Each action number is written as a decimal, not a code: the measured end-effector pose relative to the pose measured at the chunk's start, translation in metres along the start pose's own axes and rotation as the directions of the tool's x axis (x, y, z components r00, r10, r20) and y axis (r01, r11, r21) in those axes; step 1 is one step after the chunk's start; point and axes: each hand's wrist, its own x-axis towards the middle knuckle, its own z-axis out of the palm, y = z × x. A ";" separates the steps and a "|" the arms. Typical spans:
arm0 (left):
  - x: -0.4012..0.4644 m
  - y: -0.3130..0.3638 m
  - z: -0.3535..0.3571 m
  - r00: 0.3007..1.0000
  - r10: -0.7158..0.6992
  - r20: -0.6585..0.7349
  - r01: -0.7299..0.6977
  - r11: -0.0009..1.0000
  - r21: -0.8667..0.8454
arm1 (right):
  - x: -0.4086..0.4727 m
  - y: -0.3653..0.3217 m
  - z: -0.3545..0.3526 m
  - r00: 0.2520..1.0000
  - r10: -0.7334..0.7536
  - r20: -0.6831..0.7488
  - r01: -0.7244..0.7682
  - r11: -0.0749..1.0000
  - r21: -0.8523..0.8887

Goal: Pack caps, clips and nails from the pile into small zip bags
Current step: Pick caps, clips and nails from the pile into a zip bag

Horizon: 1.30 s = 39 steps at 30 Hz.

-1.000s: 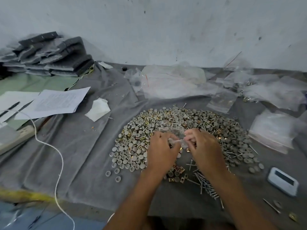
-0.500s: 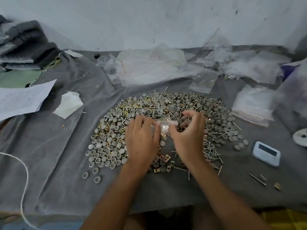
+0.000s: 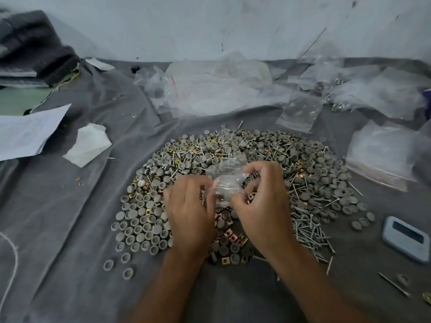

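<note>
Clear plastic is what you have between your hands: one small transparent zip bag (image 3: 227,185), held just above the middle of the pile. Your left hand (image 3: 190,215) pinches its left edge with curled fingers, and your right hand (image 3: 261,206) pinches the right side, thumb and forefinger closed on the film. Whether the bag already has pieces inside, or whether you are opening or sealing it, cannot be told; the plastic is crumpled and blurred.

Judging by the spread, most of the work lies ahead of you. The pile of round grey plastic caps (image 3: 140,220), brass-coloured square clips (image 3: 229,234) and thin silver nails (image 3: 310,231) on the grey cloth (image 3: 70,229) is large and thick. Some bags look finished: several clear bags holding small parts (image 3: 326,87) lie at the back right by the wall. A stack of flat empty-looking zip bags (image 3: 382,155) waits just right of the pile, so you have supply for many more rounds.
</note>
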 end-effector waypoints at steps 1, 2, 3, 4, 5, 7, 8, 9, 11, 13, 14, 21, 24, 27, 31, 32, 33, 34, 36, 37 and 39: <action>0.000 0.000 -0.001 0.997 0.055 -0.049 -0.056 0.998 -0.023 | -0.002 -0.001 0.000 1.000 -0.020 -0.016 0.019 0.999 -0.026; -0.002 -0.001 -0.002 0.988 0.120 -0.096 -0.125 0.991 -0.049 | -0.003 -0.002 0.001 0.998 -0.049 -0.033 0.048 0.998 -0.027; -0.003 -0.001 -0.004 0.975 0.182 -0.128 -0.192 0.979 -0.070 | -0.004 -0.002 0.002 0.996 -0.081 -0.042 0.081 0.997 -0.010; -0.004 -0.001 -0.005 0.965 0.227 -0.134 -0.239 0.968 -0.080 | -0.004 -0.002 0.004 0.994 -0.103 -0.043 0.104 0.994 0.018; -0.005 -0.001 -0.005 0.963 0.244 -0.116 -0.254 0.964 -0.080 | -0.003 0.000 0.006 0.995 -0.098 -0.036 0.100 0.994 0.052; -0.004 0.000 -0.005 0.975 0.218 -0.034 -0.220 0.973 -0.066 | -0.001 0.003 0.008 0.999 -0.007 0.033 0.002 0.991 0.135; -0.003 0.000 -0.004 0.980 0.200 0.010 -0.199 0.979 -0.053 | -0.001 0.005 0.008 0.995 0.040 0.086 -0.053 0.987 0.154; -0.003 0.000 -0.003 0.981 0.188 0.052 -0.186 0.982 -0.036 | 0.000 0.007 0.007 0.989 0.070 0.129 -0.088 0.986 0.145; -0.003 -0.001 -0.001 0.976 0.181 0.118 -0.181 0.983 -0.010 | 0.002 0.013 0.002 0.977 0.107 0.187 -0.128 0.986 0.108; -0.003 -0.001 0.000 0.974 0.171 0.149 -0.172 0.985 -0.007 | 0.010 0.020 -0.008 0.942 0.142 0.304 -0.185 0.976 0.116; -0.003 -0.001 0.000 0.976 0.160 0.149 -0.160 0.987 -0.013 | 0.017 0.024 -0.015 0.904 0.151 0.400 -0.212 0.971 0.114; -0.006 -0.004 0.003 0.989 0.095 0.110 -0.088 0.994 -0.072 | 0.079 0.065 -0.033 0.911 0.192 0.366 -0.091 0.957 -0.277; -0.007 -0.004 0.006 0.983 0.107 0.148 -0.092 0.990 -0.103 | 0.091 0.075 -0.019 0.877 0.207 0.434 -0.016 0.914 -0.404; -0.007 -0.005 0.006 0.968 0.137 0.208 -0.114 0.987 -0.116 | 0.097 0.078 -0.016 0.886 0.162 0.435 0.033 0.913 -0.406; -0.005 0.000 0.005 0.975 0.120 0.188 -0.097 0.987 -0.128 | 0.097 0.074 -0.014 0.918 0.112 0.380 0.039 0.928 -0.370; -0.003 0.000 0.005 0.975 0.129 0.183 -0.104 0.985 -0.140 | 0.097 0.072 -0.014 0.922 0.102 0.373 0.044 0.931 -0.364; -0.002 -0.001 0.005 0.974 0.136 0.181 -0.110 0.983 -0.149 | 0.097 0.071 -0.015 0.923 0.097 0.373 0.046 0.933 -0.357; -0.001 -0.001 0.006 0.974 0.137 0.182 -0.110 0.983 -0.150 | 0.098 0.069 -0.017 0.921 0.100 0.376 0.040 0.937 -0.348; 0.000 -0.001 0.006 0.977 0.120 0.178 -0.096 0.985 -0.141 | 0.097 0.068 -0.021 0.922 0.111 0.372 0.020 0.943 -0.331; -0.001 0.000 0.005 0.977 0.114 0.180 -0.089 0.986 -0.143 | 0.095 0.066 -0.023 0.926 0.108 0.361 0.014 0.947 -0.320; -0.003 0.002 0.003 0.973 0.099 0.209 -0.070 0.988 -0.139 | 0.089 0.060 -0.029 0.945 0.100 0.313 -0.015 0.964 -0.264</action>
